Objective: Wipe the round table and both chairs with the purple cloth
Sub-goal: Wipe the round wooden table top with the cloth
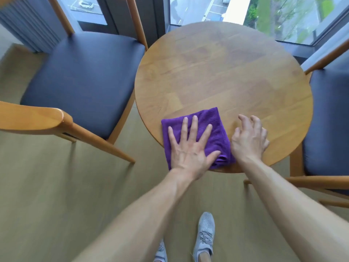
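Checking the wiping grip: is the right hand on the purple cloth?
No, the right hand rests on the round wooden table beside the purple cloth.

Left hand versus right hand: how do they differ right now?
The left hand lies flat with straight, spread fingers pressing on the purple cloth; the right hand has loosely curled fingers and holds nothing. The left hand covers the cloth's middle, while the right hand sits beside the cloth's right edge over bare wood of the round table. Both are near the table's front edge.
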Motion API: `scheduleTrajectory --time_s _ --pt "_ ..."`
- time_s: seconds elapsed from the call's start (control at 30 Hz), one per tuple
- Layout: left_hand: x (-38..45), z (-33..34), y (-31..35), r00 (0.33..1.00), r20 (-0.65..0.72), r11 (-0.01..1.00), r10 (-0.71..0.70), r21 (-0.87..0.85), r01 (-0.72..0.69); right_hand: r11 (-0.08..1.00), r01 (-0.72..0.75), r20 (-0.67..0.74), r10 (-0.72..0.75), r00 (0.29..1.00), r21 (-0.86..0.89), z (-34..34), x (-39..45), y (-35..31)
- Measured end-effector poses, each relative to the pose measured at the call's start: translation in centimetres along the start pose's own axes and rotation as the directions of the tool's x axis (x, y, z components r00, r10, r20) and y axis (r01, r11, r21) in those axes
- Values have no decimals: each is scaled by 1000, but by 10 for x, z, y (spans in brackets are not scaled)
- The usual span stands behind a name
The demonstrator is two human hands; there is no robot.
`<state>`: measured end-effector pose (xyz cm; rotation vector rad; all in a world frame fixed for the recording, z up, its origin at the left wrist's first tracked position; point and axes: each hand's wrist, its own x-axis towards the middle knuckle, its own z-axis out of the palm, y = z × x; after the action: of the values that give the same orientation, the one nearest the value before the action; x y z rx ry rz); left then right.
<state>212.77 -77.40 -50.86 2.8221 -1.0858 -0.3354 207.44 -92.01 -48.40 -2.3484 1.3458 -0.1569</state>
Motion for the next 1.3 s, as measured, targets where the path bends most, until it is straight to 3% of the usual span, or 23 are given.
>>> scheduleTrajectory --time_s 0.1,0.23,0.3,0.4,0.5,0.63,0.7,0.83,0.9,1.0,1.13,1.2,1.3 --pt "10 -12 -52 1000 -12 999 -26 40 26 984 84 112 -67 991 -155 -4 19 10" --pt "41 -41 -121 959 56 957 -279 -67 282 948 173 158 -134 978 -266 -8 36 14" --pt "55 -47 -121 926 73 916 -370 -139 376 943 185 152 -147 977 -278 -9 41 12" --pt "61 -33 -75 894 -1 890 -448 -100 446 934 208 163 -166 973 -290 -7 48 8" --pt "46 -14 -11 932 -107 937 -347 -79 339 927 260 169 -220 961 -270 -6 59 6" --pt "15 7 59 993 -117 999 -3 -38 -2 948 247 124 -226 966 -200 -5 82 9" --pt "5 12 63 990 -109 996 86 2 -86 950 248 132 -226 965 -189 -7 95 13" --pt "26 6 10 969 -141 978 205 76 -195 959 231 168 -203 965 -164 -10 107 17" --pt "51 -5 -22 983 -135 991 126 58 -119 958 232 162 -205 965 -169 -10 107 17" --pt "90 -23 -62 986 -87 989 -143 18 145 948 247 186 -211 960 -201 -13 112 17" --pt "136 -38 -52 885 -31 885 -464 -60 462 940 258 213 -211 954 -224 -14 117 17" --pt "149 -38 -22 860 -25 858 -510 -81 507 945 238 203 -193 960 -226 -11 117 15" --pt "152 -32 17 938 -16 937 -345 -63 344 953 200 147 -170 974 -228 -6 120 10"
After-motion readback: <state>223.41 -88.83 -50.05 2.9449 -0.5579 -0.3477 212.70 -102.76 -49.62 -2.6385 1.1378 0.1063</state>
